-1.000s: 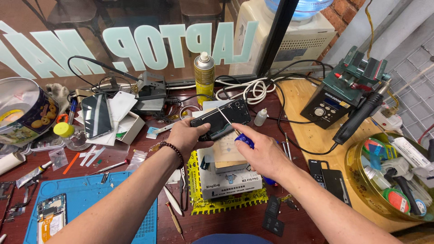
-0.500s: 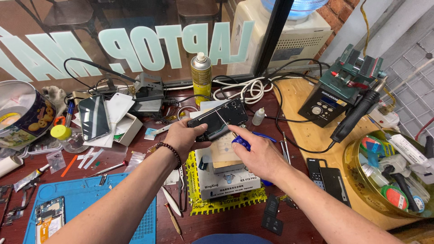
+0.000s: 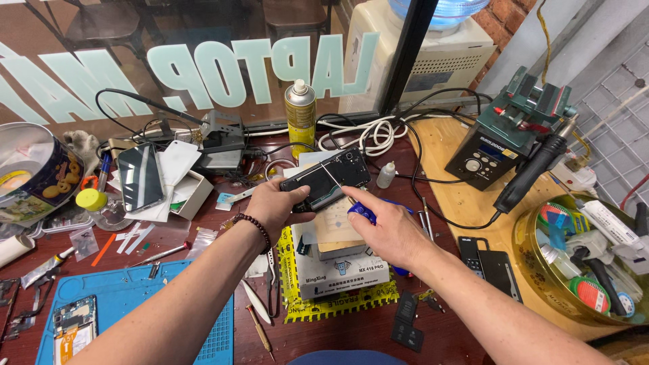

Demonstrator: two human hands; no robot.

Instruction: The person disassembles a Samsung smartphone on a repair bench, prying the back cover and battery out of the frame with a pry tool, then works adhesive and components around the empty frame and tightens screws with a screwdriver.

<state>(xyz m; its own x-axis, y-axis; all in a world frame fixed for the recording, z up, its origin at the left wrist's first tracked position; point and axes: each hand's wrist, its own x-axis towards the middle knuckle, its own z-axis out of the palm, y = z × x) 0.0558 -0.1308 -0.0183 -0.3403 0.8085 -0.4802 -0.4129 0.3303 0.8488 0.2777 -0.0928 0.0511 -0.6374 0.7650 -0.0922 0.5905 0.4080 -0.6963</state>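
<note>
My left hand [image 3: 274,206] grips an opened black smartphone [image 3: 327,178] by its left end and holds it tilted above a grey heating plate device [image 3: 338,265]. The phone's back is off and its inner parts show. My right hand [image 3: 391,233] holds a blue-handled tool [image 3: 363,211], and its index finger touches the phone's lower edge near the middle. A dark bead bracelet [image 3: 251,226] is on my left wrist.
A yellow mat [image 3: 307,305] lies under the device, a blue work mat [image 3: 135,304] at the near left. A yellow spray can [image 3: 299,118], white cables [image 3: 368,135], a soldering station [image 3: 503,142] with black handpiece [image 3: 534,172], and a bowl of tape rolls [image 3: 581,270] stand around.
Both hands have stayed on the phone and shifted only slightly. My right index finger now stretches to the phone's lower edge. The view has tilted a little.
</note>
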